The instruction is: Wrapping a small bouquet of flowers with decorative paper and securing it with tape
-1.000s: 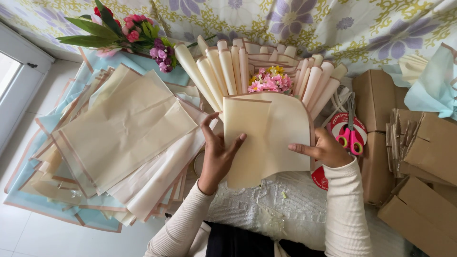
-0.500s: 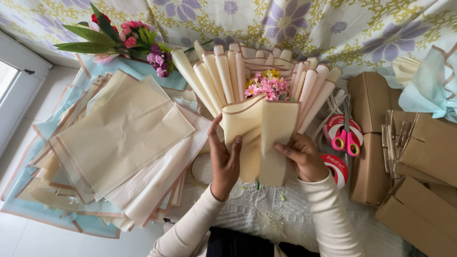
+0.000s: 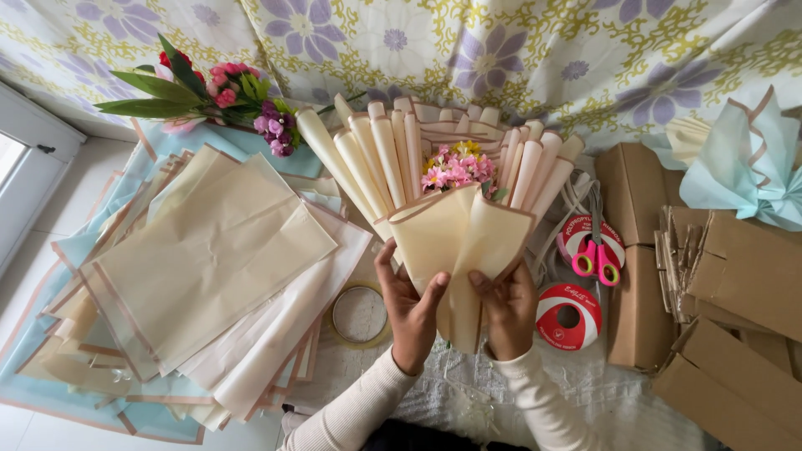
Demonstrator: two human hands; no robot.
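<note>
Cream wrapping paper [image 3: 455,242], edged in brown and folded into a cone-like pleat, stood at the centre of the worktop [image 3: 535,401], pinched from both sides. The left hand [image 3: 411,313] grasped its lower left edge with the thumb on the front face; the right hand [image 3: 504,307] clenched the lower right fold, fingers curled behind. The sheet rose just in front of a half-made bouquet [image 3: 455,167] of pink and yellow flowers ringed by rolled cream sheets.

By size, the scene ran from the floral cloth [image 3: 501,50] along the back, to the spread stack of cream and pale blue sheets [image 3: 200,276] on the left, well apart from the hands. Brown cardboard boxes [image 3: 735,284] lay on the right, near a pale blue wrapped bundle [image 3: 743,167]. A loose spray of red and purple flowers [image 3: 217,92] lay at the upper left. Smaller still were a red ribbon spool [image 3: 568,316] just beside the right hand, pink-handled scissors [image 3: 596,255] on a second spool, and a clear tape roll [image 3: 359,316] beside the left hand.

The held sheet hid the bouquet's stems, and the frame's lower edge cut off both sleeves.
</note>
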